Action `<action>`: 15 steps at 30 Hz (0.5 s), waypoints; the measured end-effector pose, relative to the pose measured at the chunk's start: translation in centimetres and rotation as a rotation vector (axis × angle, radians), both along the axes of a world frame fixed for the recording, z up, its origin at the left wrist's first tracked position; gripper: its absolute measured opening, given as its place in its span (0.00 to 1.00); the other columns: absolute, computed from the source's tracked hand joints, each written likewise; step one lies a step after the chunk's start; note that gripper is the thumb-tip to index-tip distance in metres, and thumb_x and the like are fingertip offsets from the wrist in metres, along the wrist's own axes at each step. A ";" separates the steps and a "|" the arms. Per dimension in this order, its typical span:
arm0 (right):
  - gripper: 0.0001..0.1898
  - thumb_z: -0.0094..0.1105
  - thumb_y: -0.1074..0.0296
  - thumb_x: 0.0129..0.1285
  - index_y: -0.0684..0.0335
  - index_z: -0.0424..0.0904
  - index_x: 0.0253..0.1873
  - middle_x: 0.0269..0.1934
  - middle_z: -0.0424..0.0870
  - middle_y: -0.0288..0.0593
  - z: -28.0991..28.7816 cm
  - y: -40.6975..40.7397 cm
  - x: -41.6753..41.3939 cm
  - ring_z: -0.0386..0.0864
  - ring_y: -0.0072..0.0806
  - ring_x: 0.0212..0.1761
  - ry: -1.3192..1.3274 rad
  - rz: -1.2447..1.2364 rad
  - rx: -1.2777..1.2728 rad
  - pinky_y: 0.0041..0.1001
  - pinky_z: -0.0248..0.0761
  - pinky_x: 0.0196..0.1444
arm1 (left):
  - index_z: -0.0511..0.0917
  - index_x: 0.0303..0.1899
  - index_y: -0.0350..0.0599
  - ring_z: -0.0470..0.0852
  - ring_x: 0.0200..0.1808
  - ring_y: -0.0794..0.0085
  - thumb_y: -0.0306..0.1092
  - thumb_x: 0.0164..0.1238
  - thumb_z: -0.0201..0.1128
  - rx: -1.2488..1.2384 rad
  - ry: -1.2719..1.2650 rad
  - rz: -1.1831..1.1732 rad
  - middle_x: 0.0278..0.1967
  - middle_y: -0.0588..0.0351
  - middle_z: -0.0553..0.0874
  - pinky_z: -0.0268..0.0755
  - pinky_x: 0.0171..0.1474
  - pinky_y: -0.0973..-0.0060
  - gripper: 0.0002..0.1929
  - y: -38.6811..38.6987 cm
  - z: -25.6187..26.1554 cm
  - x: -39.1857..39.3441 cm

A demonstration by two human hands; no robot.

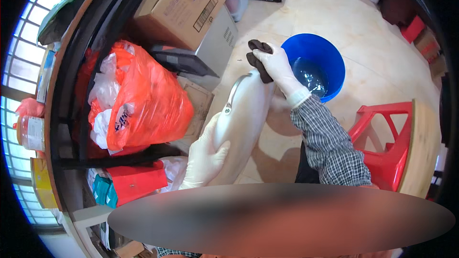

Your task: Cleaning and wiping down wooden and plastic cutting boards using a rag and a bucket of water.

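My left hand (204, 157), in a white glove, grips the near side of a large, pale, glossy vessel (244, 125). A curved metal handle (236, 91) is fixed to its side with a screw or rivet, just beyond my thumb and fingers. Also gloved, my right hand (278, 65) holds a dark brown cloth (261, 57), bunched up, against the vessel's far end. Right beside that hand a blue bucket (315, 44) stands on the floor with some water (310, 75) in it. A blurred oval hides the near part of the vessel.
On the left, a full orange plastic bag (154, 104) sits in a black-framed rack (84, 114). Beyond it a cardboard box (179, 10) rests on a silver metal case (220, 43). A red plastic stool (385, 161) with a wooden board (425, 147) stands right.
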State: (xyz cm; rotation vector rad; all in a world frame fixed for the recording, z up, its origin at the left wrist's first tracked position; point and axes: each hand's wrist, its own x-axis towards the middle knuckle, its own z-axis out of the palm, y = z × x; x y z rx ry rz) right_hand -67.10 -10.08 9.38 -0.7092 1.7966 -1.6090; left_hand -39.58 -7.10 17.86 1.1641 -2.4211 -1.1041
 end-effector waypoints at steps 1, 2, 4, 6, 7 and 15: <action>0.13 0.61 0.65 0.61 0.62 0.84 0.49 0.33 0.87 0.42 0.4 0.6 0.7 0.82 0.25 0.32 -0.004 0.036 -0.042 0.25 0.75 0.40 | 0.63 0.69 0.41 0.79 0.58 0.52 0.24 0.60 0.62 -0.033 0.026 -0.035 0.55 0.39 0.80 0.70 0.61 0.66 0.33 0.0 -0.2 0.1; 0.13 0.62 0.64 0.61 0.62 0.84 0.48 0.33 0.87 0.43 0.9 1.5 1.2 0.83 0.25 0.33 -0.044 0.108 -0.106 0.26 0.75 0.40 | 0.63 0.70 0.47 0.81 0.55 0.45 0.26 0.59 0.62 -0.064 0.054 -0.071 0.52 0.36 0.81 0.74 0.56 0.63 0.34 0.1 -0.4 0.1; 0.12 0.62 0.61 0.62 0.60 0.84 0.46 0.36 0.87 0.47 4.6 1.9 4.5 0.86 0.32 0.36 0.024 0.285 -0.214 0.30 0.76 0.40 | 0.64 0.70 0.47 0.81 0.55 0.46 0.26 0.59 0.62 -0.043 0.048 -0.030 0.52 0.36 0.82 0.74 0.56 0.64 0.34 -0.2 -0.4 0.6; 0.15 0.62 0.58 0.62 0.58 0.83 0.48 0.39 0.87 0.49 5.3 1.8 5.1 0.86 0.41 0.42 0.569 0.256 -0.171 0.33 0.76 0.44 | 0.64 0.70 0.46 0.82 0.55 0.50 0.25 0.58 0.62 0.019 0.014 0.012 0.53 0.38 0.82 0.74 0.57 0.66 0.35 0.0 0.1 0.8; 0.15 0.62 0.57 0.61 0.57 0.84 0.49 0.39 0.87 0.49 4.9 1.6 4.9 0.85 0.43 0.42 0.593 0.283 -0.166 0.35 0.76 0.45 | 0.64 0.70 0.46 0.82 0.55 0.50 0.25 0.58 0.62 0.027 0.011 0.020 0.53 0.38 0.82 0.74 0.57 0.66 0.35 0.0 -0.1 0.9; 0.15 0.60 0.60 0.64 0.61 0.84 0.49 0.34 0.87 0.41 -1.8 -1.2 -2.4 0.82 0.24 0.32 0.020 0.362 0.173 0.25 0.74 0.37 | 0.64 0.70 0.38 0.80 0.61 0.62 0.23 0.57 0.62 0.085 0.079 0.065 0.59 0.44 0.80 0.67 0.63 0.72 0.35 2.4 0.0 1.6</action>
